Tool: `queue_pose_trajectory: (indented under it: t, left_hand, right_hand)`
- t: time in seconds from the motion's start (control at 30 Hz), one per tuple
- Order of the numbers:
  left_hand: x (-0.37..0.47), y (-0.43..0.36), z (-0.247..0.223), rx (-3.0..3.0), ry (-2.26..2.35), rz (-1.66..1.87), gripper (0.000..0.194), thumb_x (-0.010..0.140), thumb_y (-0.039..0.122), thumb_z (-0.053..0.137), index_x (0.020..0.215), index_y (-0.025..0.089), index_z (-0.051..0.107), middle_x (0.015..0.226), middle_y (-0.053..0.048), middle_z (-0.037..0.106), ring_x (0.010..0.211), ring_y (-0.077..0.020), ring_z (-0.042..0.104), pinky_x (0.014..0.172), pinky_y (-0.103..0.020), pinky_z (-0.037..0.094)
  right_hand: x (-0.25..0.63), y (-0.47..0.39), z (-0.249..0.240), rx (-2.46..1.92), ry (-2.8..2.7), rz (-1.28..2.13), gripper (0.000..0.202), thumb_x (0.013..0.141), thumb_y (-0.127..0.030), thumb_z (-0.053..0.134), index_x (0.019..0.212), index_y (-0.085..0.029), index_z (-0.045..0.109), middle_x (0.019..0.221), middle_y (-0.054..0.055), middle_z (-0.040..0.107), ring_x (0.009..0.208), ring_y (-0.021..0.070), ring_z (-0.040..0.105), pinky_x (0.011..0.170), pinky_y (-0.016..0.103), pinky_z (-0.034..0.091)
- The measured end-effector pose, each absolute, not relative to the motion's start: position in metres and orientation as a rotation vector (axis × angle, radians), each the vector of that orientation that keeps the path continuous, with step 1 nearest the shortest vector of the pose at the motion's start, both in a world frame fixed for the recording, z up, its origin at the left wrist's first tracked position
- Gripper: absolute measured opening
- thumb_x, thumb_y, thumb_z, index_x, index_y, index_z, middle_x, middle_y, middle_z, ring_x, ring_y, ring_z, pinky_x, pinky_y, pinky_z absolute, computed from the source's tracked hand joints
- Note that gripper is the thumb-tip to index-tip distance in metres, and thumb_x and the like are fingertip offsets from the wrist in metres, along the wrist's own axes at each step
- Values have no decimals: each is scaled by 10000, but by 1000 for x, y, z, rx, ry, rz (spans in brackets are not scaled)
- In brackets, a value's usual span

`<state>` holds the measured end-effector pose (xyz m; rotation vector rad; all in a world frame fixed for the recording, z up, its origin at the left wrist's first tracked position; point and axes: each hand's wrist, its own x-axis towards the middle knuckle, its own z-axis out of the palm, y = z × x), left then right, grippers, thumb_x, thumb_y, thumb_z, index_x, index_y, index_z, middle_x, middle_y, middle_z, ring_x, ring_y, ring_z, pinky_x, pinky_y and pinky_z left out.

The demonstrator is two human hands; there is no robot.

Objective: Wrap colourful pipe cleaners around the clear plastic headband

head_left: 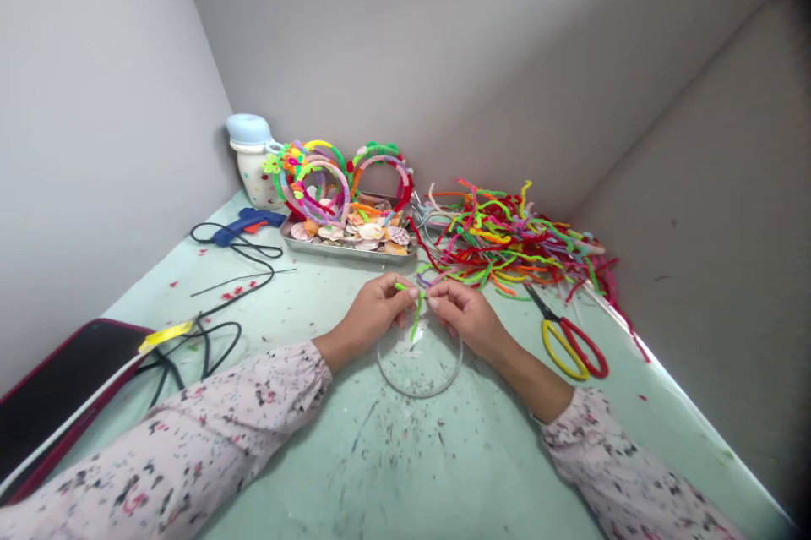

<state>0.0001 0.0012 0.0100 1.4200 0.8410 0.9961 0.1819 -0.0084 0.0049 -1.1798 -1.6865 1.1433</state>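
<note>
Head view: left fingers point(390, 280) pinch a green stem point(416, 327), right fingers point(449, 290) seemingly grip the ring point(421, 396); below them the ring is bare, so work looks barely begun.

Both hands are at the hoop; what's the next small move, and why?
Probably wind the hanging end of the short, bright-green fuzzy stem once around the thin, grey round hoop: that end hangs free between the left hand and the right hand, which meet near the hoop's top, and the hoop's visible lower curve is bare.
</note>
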Motion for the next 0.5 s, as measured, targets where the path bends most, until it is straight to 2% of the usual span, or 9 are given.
queue_pose_trajectory:
  t: [0.27, 0.5]
  left_hand:
    - [0, 1, 6, 1518, 869, 989, 253, 813, 386, 552, 757, 139, 555, 520, 47, 497, 462, -67, 418, 483, -189, 323]
    - [0, 0, 6, 1582, 911, 986, 252, 823, 387, 536, 741, 148, 543, 508, 50, 491, 462, -73, 418, 485, -190, 320]
  right_hand:
    - [179, -10, -2, -1201, -1827, 849, 159, 802, -293, 564, 922, -192, 587, 620, -39, 488, 555, 110, 436, 523, 224, 348]
    - [175, -12, -1, -1196, -1882, 714, 136, 804, -223, 532, 923, -191, 591, 745, 6, 611, 627, 129, 518, 588, 236, 397]
